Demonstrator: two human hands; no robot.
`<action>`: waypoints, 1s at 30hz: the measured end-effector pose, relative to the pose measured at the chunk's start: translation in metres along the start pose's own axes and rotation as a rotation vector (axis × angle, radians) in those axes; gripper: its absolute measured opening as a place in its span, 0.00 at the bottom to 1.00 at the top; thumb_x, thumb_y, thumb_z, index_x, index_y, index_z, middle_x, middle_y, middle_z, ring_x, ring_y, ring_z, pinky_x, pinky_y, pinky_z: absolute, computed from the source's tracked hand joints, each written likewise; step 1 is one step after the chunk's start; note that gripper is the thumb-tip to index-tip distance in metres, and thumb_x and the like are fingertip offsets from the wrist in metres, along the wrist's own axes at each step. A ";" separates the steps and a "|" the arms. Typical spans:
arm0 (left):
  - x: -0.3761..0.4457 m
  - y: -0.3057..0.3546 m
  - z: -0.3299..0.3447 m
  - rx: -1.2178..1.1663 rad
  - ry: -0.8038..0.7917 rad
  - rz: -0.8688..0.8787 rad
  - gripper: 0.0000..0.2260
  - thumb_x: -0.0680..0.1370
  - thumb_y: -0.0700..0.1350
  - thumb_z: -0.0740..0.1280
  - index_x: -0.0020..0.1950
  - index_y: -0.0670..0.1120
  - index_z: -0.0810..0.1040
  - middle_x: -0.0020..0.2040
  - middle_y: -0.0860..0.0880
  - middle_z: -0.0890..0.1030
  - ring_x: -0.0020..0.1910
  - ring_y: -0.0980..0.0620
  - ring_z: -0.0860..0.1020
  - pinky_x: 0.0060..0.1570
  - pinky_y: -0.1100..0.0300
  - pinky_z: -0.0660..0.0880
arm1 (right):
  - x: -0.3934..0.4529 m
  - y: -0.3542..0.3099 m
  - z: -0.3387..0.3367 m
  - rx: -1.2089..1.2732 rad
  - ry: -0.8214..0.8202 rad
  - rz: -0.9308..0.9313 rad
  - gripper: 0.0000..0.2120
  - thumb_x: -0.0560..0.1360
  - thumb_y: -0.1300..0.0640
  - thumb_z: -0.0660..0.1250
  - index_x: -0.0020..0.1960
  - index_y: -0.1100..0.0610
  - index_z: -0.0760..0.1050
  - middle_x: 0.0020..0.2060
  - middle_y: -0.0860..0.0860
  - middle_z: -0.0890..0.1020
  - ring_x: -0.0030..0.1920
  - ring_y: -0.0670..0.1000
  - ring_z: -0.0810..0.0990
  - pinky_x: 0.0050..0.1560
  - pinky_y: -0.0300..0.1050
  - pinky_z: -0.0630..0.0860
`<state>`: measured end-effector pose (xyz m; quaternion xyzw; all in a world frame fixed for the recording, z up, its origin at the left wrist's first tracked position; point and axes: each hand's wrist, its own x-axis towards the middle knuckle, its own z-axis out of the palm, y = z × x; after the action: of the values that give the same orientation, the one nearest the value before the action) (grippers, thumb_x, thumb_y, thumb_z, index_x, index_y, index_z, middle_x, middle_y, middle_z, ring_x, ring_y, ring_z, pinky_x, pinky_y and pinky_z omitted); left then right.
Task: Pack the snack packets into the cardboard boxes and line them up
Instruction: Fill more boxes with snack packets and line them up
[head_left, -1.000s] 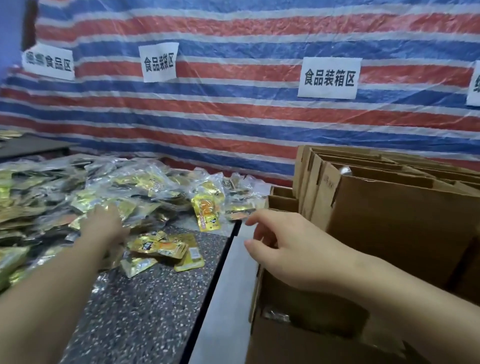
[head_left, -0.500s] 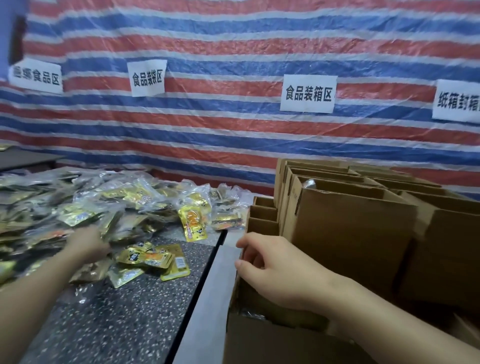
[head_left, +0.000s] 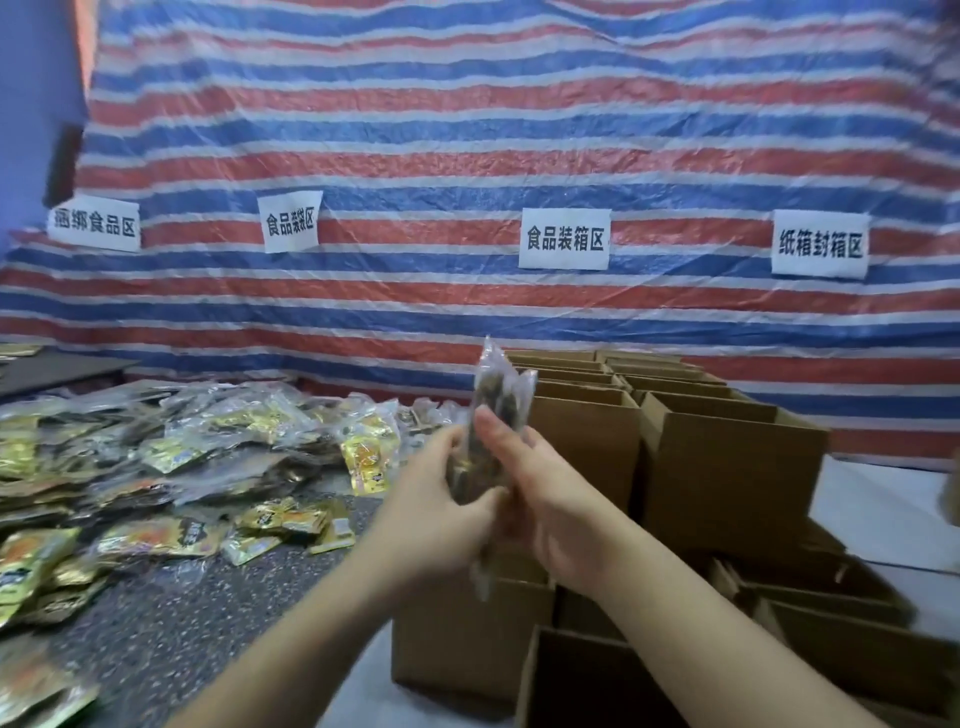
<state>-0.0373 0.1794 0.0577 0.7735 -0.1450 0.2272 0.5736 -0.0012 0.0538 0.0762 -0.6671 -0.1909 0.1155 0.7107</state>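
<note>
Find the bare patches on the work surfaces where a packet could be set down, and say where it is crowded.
Free: the dark speckled table in front of the packet pile, left of the left hand; the pale surface right of the cardboard boxes. Crowded: the pile itself and the close-set boxes beneath the right hand, which holds a packet bundle with the left.

A red, blue and white striped tarp (head_left: 467, 130) covers the whole back wall, with four white paper signs (head_left: 564, 239) in Chinese characters taped across it. A purple wall (head_left: 31, 104) shows at far left. The dark speckled bench (head_left: 171, 623) stands below.
</note>
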 end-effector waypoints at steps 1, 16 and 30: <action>-0.005 0.004 0.018 -0.021 -0.033 0.031 0.18 0.70 0.49 0.71 0.58 0.61 0.75 0.51 0.56 0.84 0.52 0.59 0.82 0.48 0.66 0.79 | -0.010 -0.002 -0.007 0.029 0.027 -0.005 0.44 0.55 0.30 0.79 0.67 0.44 0.73 0.53 0.46 0.86 0.54 0.50 0.85 0.55 0.51 0.80; -0.052 -0.038 0.066 0.250 -0.283 -0.163 0.11 0.82 0.48 0.63 0.59 0.64 0.71 0.57 0.65 0.77 0.57 0.73 0.73 0.61 0.68 0.71 | -0.102 0.011 -0.120 -0.199 0.163 -0.120 0.24 0.67 0.47 0.73 0.62 0.46 0.75 0.52 0.48 0.85 0.50 0.48 0.85 0.50 0.50 0.76; -0.078 -0.067 0.079 -0.134 -0.150 -0.365 0.13 0.81 0.36 0.61 0.51 0.47 0.84 0.47 0.50 0.85 0.48 0.56 0.81 0.46 0.68 0.74 | -0.083 0.031 -0.100 -0.873 -0.536 0.415 0.14 0.75 0.47 0.70 0.58 0.51 0.77 0.52 0.52 0.80 0.54 0.51 0.78 0.66 0.55 0.72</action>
<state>-0.0571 0.1212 -0.0564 0.7619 -0.0596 0.0510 0.6430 -0.0306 -0.0688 0.0318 -0.8707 -0.2598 0.3291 0.2571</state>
